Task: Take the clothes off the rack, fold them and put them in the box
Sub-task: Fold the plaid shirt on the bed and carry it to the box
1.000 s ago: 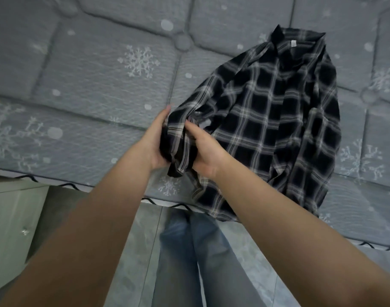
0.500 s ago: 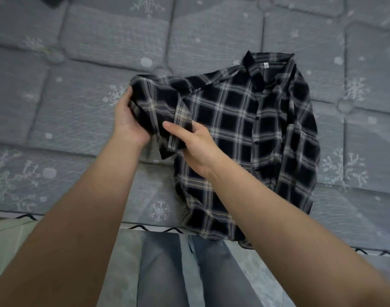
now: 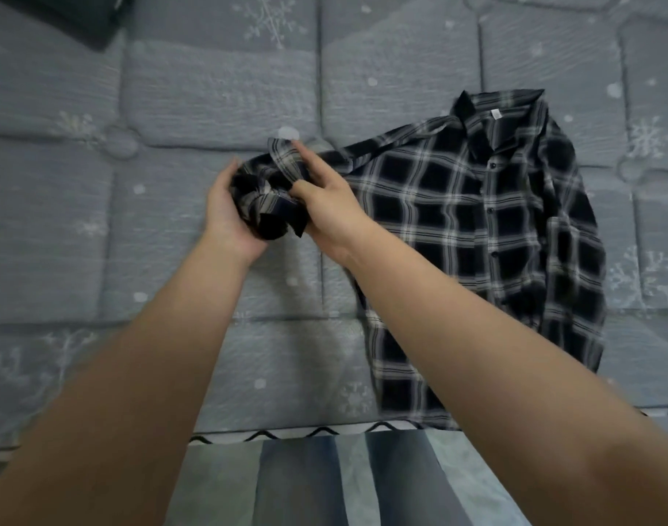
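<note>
Head view: both hands [image 3: 275, 206] now bunching the plaid shirt [image 3: 476, 229] sleeve, earlier spread wider.

A black-and-white plaid shirt [image 3: 476, 237] lies front up on a grey quilted mattress [image 3: 173, 108] printed with snowflakes, its collar toward the far side and its hem reaching the near edge. The left hand [image 3: 226, 214] cups the bunched end of the shirt's sleeve [image 3: 271, 195] from the left, while the right hand [image 3: 325, 206] grips the same bunch from the right, with a finger stretched along the cloth. A dark object [image 3: 78, 17] sits at the far left corner, and blue jeans [image 3: 355, 484] show at the bottom below the mattress edge.
</note>
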`<state>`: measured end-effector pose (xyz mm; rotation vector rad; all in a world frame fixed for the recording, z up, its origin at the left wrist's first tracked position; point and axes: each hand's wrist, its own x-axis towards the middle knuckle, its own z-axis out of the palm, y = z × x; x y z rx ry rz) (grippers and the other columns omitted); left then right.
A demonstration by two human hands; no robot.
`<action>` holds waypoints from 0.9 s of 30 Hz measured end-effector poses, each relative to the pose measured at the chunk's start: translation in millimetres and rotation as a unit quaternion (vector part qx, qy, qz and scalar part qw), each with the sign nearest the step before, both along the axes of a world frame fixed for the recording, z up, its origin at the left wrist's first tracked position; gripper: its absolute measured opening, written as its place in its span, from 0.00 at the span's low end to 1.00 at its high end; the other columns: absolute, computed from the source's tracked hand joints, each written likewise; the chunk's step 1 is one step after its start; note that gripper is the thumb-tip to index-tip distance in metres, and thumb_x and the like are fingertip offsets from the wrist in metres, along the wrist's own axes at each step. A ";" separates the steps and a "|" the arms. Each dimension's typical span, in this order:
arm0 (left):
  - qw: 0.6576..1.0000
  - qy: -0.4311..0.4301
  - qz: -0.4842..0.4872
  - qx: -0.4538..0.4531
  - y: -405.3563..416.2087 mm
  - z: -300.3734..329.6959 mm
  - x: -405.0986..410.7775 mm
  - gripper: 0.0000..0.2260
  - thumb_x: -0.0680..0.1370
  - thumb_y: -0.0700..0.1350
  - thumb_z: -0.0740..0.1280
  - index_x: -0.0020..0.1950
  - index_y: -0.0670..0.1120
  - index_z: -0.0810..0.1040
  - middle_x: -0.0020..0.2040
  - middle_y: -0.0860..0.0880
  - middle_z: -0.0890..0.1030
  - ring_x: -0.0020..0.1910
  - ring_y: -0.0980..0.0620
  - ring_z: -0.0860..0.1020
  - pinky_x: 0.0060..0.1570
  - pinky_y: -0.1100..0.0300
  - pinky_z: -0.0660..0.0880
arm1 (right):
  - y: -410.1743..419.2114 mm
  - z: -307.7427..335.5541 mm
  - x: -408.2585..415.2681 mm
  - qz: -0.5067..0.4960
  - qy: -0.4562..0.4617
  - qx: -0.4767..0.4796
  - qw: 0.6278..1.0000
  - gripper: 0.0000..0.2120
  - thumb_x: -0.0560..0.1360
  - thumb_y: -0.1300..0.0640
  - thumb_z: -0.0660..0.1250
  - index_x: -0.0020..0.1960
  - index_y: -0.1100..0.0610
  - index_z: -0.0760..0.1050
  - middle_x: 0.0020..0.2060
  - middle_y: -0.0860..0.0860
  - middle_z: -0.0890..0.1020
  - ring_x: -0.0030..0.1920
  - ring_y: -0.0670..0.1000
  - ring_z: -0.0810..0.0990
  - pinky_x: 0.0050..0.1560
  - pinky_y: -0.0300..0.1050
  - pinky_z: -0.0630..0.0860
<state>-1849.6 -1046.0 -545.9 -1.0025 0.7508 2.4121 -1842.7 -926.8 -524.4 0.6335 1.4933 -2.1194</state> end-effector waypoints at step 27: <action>0.934 -0.114 0.290 -0.176 -140.9 -99.0 -10.0 0.10 0.80 0.47 0.65 0.59 0.45 0.78 0.58 0.44 0.81 0.54 0.50 0.81 0.47 0.61 0.79 | -56.6 -122.6 -121.4 0.091 0.125 0.518 0.841 0.27 0.74 0.70 0.56 0.69 0.51 0.73 0.64 0.50 0.76 0.63 0.49 0.74 0.67 0.47 0.72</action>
